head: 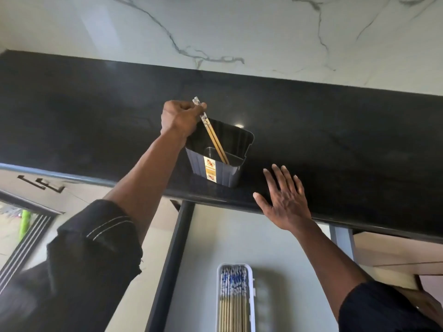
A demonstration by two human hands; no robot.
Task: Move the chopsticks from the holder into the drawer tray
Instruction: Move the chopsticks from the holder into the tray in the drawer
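A dark grey holder [236, 173] with a yellow label stands near the front edge of the black countertop [96, 121]. My left hand [178, 118] is closed on the patterned tops of a pair of wooden chopsticks [214, 137], whose tips still reach down inside the holder. My right hand [284, 200] lies flat and open on the counter edge, right of the holder. Below, in the open drawer [203, 248], a white tray [251, 300] holds several chopsticks with blue-and-white tops [233, 298].
A white marble wall [239, 32] rises behind the counter. The drawer's dark side rail [171, 264] runs down the left. Cabinet fronts with dark handles [40, 183] sit at far left, a wooden panel [395, 259] at right.
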